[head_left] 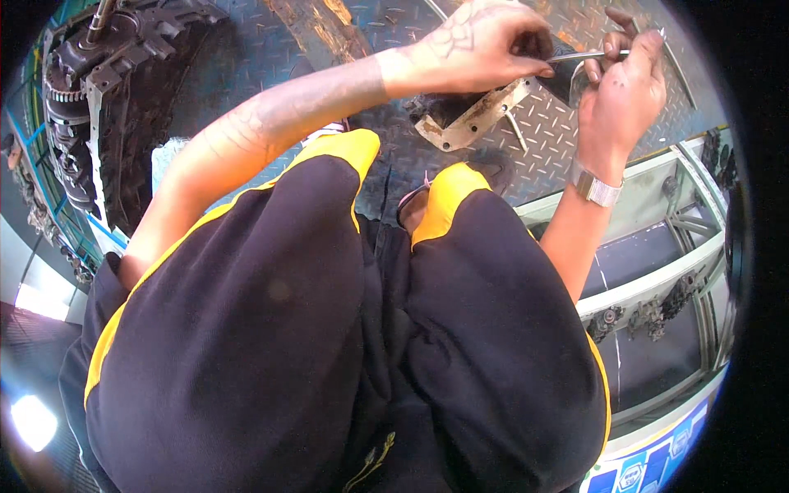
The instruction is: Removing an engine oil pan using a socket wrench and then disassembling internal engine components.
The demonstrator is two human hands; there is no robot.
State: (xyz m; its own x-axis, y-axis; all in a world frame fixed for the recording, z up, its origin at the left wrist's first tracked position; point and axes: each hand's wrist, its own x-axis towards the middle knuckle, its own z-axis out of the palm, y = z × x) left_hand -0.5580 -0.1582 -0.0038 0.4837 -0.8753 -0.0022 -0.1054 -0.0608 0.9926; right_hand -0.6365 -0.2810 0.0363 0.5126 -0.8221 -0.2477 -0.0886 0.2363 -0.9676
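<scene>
At the upper right, a thin metal rod point(575, 57) runs between my two hands. My left hand point(477, 51) comes in from the left and pinches the rod's left end between thumb and fingers. Closed round the rod near its other end is my right hand point(620, 99), with a metal watch on the wrist. Beneath my left hand, on the floor, lies a dirty metal part with a flat, holed flange point(468, 123); my hand hides some of it. What the rod's left tip touches is hidden by my fingers.
A large greasy engine or gearbox assembly point(123, 90) stands at the left. A worn wooden piece point(316, 25) lies on the tread-plate floor point(538, 111). Another slim bar point(516, 131) rests beside the flanged part. On the right, a metal-framed shelf point(649, 287) holds small mechanical parts.
</scene>
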